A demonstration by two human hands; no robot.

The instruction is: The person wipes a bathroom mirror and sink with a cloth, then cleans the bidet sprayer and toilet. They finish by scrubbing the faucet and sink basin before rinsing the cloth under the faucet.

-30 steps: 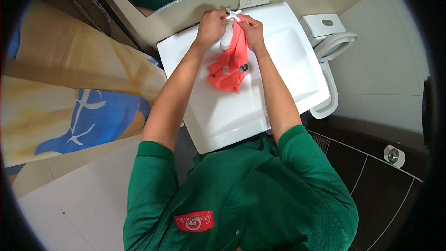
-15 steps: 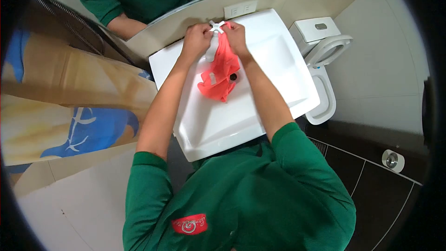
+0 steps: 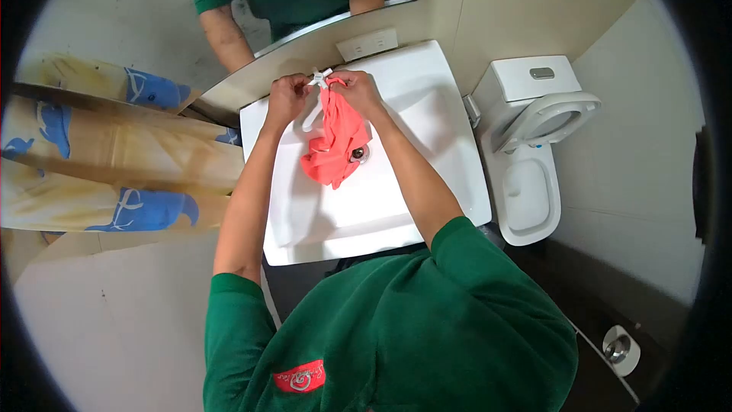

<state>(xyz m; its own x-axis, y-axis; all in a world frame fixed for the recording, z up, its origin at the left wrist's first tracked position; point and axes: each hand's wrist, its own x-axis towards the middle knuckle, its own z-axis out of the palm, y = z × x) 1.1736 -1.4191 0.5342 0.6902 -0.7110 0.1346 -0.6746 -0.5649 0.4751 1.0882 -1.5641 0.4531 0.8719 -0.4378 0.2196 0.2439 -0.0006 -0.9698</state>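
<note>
A coral-red cloth hangs from the tap end of the white washbasin, its lower part bunched beside the drain. My right hand is closed on the cloth's upper end, just right of the white cross-shaped tap handle. On the handle's other side is my left hand, its fingers curled in with the tips close to the handle. Whether they grip it or something small, I cannot make out. The white spout points down into the basin, left of the cloth.
A mirror and a white wall socket are behind the basin. To the right stands a toilet with its lid raised. A patterned curtain hangs on the left. A small round metal-and-white fixture is at lower right.
The camera view has shifted and turned, so basin and toilet sit differently in it. Both hands remain at the tap handle, and the cloth still hangs from my right hand.
</note>
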